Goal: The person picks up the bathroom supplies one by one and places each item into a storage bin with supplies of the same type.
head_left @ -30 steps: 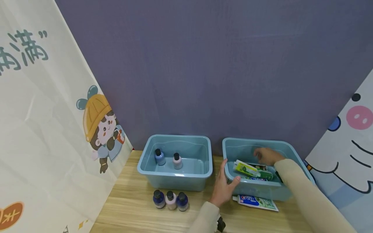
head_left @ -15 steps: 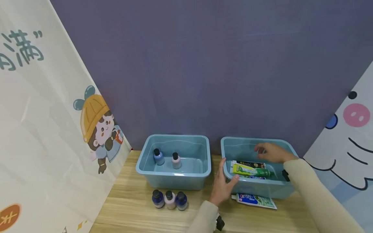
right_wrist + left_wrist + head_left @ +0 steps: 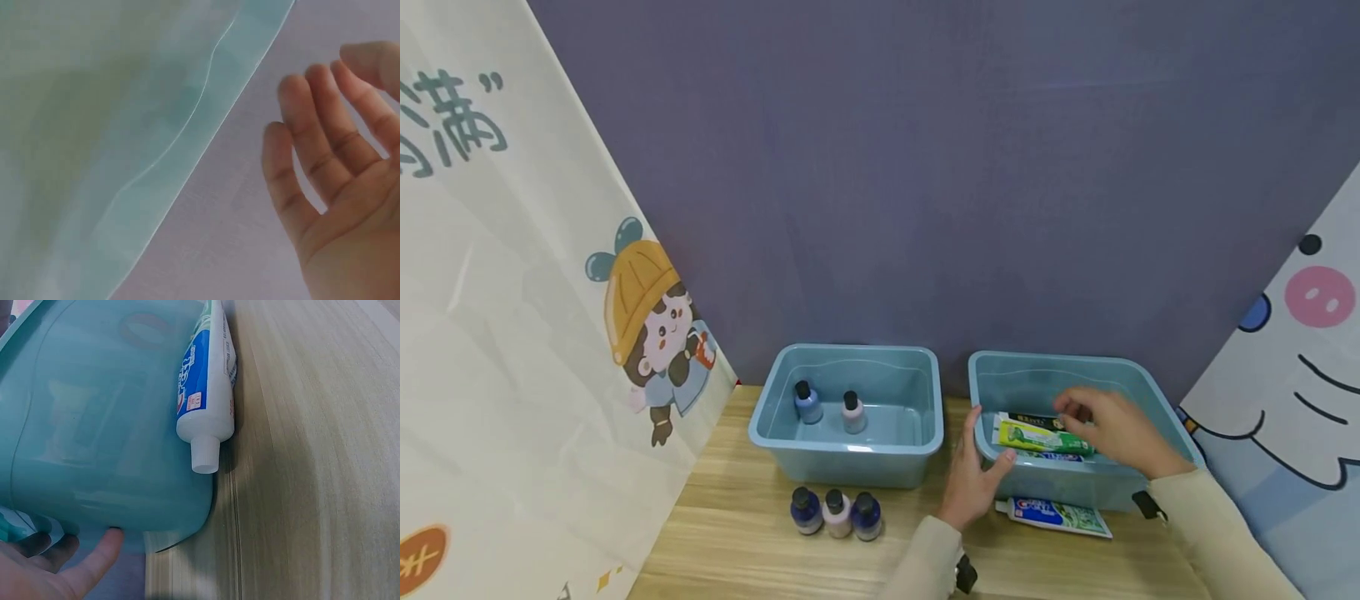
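Observation:
My left hand rests against the near left corner of the right blue bin, its fingers spread along the outside. In the left wrist view, fingertips of the left hand touch the bin wall. My right hand hovers over that bin with loosely bent fingers. Nothing is in the right hand in its wrist view. Below it lie a yellow-green toothpaste tube, a black toothpaste package and a partly hidden blue one. A Crest-like toothpaste tube lies before the bin.
A second blue bin stands to the left with a light blue bottle and a pink bottle inside. In front of it, two dark blue bottles flank another pink bottle on the wooden table.
My right hand has drawn back from deep in the right bin toward its near side. The yellow-green tube, tilted earlier, now lies flat. The left hand stays at the bin corner.

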The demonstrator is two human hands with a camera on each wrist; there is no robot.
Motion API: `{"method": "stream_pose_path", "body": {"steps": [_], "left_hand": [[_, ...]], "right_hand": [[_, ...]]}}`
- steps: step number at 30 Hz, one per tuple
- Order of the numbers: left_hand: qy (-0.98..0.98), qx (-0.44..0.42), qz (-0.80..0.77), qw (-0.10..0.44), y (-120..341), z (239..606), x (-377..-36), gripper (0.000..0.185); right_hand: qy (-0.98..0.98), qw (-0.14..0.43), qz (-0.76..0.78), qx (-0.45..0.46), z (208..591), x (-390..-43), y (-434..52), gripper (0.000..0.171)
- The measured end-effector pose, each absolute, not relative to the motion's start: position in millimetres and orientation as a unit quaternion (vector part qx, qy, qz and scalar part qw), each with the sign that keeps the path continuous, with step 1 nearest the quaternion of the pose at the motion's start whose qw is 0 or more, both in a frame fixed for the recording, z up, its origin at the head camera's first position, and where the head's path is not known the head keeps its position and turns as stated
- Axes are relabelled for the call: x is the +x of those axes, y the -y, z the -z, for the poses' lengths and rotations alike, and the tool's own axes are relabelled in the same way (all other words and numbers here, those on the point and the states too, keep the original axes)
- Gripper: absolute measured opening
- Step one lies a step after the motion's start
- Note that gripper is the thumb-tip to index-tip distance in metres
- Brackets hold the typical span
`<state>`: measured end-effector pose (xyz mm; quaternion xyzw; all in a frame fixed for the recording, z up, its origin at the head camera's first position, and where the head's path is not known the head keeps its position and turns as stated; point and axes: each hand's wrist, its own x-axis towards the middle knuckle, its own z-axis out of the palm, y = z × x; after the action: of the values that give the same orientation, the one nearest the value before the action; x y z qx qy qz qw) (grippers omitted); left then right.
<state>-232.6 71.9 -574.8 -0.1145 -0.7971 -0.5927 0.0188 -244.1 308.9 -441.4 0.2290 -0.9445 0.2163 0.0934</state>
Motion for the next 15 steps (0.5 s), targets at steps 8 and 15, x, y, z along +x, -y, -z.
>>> {"method": "stream_pose_path", "body": {"steps": [8, 15], "left_hand": [[0.794, -0.112, 0.598, 0.017, -72, 575, -233, 0.079], [0.798, -0.116, 0.590, 0.026, -73, 577, -233, 0.079]], "right_hand": [[0.923, 0.167, -0.258, 0.232, 455, -210, -305, 0.023], [0.910, 0.175, -0.316, 0.203, 474, -179, -295, 0.025]]}}
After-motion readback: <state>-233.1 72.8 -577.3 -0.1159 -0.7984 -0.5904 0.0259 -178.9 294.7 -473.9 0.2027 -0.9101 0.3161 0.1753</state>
